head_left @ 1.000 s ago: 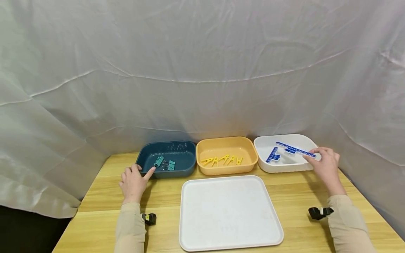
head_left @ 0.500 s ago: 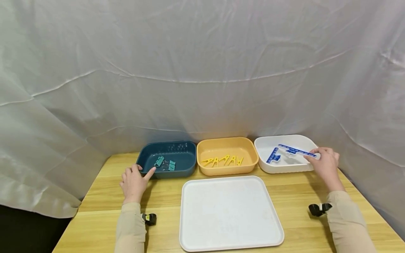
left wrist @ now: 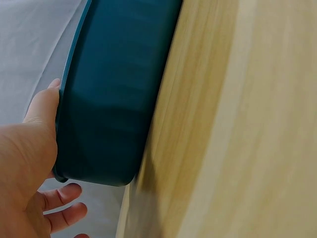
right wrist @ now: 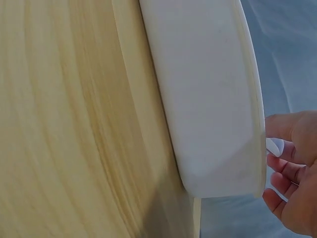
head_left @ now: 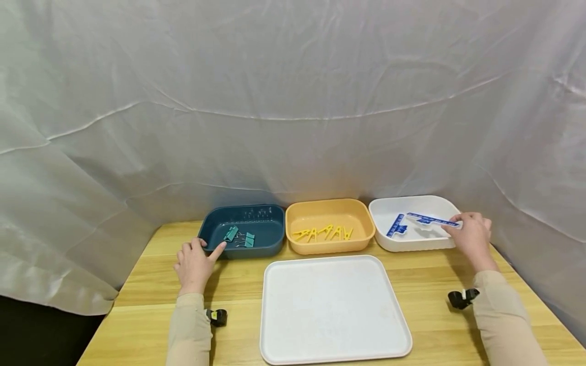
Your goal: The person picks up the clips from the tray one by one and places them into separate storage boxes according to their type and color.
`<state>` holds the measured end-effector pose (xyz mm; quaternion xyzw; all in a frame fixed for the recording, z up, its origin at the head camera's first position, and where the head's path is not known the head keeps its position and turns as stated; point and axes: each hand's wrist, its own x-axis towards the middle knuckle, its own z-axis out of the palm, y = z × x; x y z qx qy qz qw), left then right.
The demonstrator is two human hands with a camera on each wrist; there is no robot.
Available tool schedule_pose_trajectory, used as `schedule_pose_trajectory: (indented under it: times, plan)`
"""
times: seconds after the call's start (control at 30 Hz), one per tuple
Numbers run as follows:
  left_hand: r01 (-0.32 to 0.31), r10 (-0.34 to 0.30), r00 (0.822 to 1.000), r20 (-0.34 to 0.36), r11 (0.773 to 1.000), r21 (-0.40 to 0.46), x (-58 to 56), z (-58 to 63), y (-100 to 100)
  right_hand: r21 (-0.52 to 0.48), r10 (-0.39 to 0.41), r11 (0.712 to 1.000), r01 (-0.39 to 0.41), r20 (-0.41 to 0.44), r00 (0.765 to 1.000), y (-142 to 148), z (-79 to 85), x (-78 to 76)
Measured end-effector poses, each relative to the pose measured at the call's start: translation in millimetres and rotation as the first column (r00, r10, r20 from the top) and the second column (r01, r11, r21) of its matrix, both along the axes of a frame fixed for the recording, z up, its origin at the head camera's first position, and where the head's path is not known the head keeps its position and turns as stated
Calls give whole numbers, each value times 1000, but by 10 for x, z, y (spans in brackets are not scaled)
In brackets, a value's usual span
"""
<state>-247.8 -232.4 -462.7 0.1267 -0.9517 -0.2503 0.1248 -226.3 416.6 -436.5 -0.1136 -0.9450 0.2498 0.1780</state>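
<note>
My right hand [head_left: 473,236] pinches one end of a long blue clip [head_left: 432,219] with white markings, over the white bin [head_left: 412,245]. A second blue clip [head_left: 397,226] lies in that bin. In the right wrist view a pale tip of the clip [right wrist: 275,147] shows between thumb and fingers, beside the rim; the bin wall hides the rest. My left hand [head_left: 196,266] rests at the front left corner of the dark teal bin [head_left: 256,251]. Its thumb [left wrist: 43,106] lies over the rim, the other fingers loosely bent outside. Two teal binder clips [head_left: 231,233] lie inside.
A yellow-orange bin [head_left: 331,247] holding several yellow clothespins [head_left: 327,232] stands between the other two bins. In front of the row a white tray [head_left: 336,310] lies on the wooden table [head_left: 238,295]. A grey curtain [head_left: 293,101] hangs close behind the bins.
The far end of the held blue clip has dropped lower and shifted slightly right over the white bin. My left hand has stayed at the teal bin's corner.
</note>
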Motion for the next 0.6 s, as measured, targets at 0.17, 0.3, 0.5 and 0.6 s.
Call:
schedule_pose_trajectory:
  times: [0.17, 0.3, 0.5, 0.6]
  plan:
    - [0, 0, 1000, -1, 1000, 4, -2, -8, -1, 33, 15, 999, -14, -18, 1000, 30, 2, -26]
    - [-3, 3, 1000, -4, 1000, 5, -6, -10, 1, 56, 29, 998, -28, -22, 999, 43, 9, -35]
    - [-3, 3, 1000, -4, 1000, 5, -7, -7, 3, 63, 50, 997, -52, 33, 998, 47, 43, -36]
    - [-2, 2, 1000, -3, 1000, 7, -7, -8, 1, 84, 60, 994, -66, 71, 996, 51, 54, -41]
